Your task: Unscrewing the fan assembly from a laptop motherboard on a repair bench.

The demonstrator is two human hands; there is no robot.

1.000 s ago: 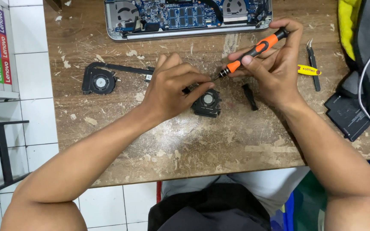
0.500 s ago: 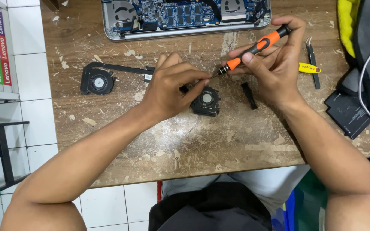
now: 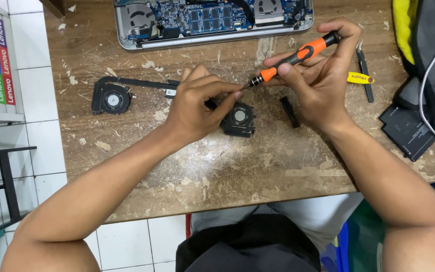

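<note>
My right hand point(image 3: 323, 80) grips an orange and black screwdriver point(image 3: 298, 55), its tip pointing left and down. My left hand point(image 3: 197, 103) pinches at that tip with thumb and forefinger; whether a screw or bit sits between them I cannot tell. Just below the fingers a small black cooling fan point(image 3: 238, 120) lies on the worn wooden table point(image 3: 258, 166). A second black fan point(image 3: 111, 98) with a thin heat pipe lies to the left. An opened laptop point(image 3: 212, 20) with its blue circuit board exposed rests at the table's far edge.
A small black part point(image 3: 290, 111) lies right of the fan. Black tweezers with a yellow tag point(image 3: 363, 76) sit further right, beside a flat black pack point(image 3: 411, 132) and a grey and yellow bag point(image 3: 429, 45) with a white cable. White tiled floor lies on the left.
Both hands hold nearly the same pose at the screwdriver tip. The view has shifted slightly; nothing on the table has moved.
</note>
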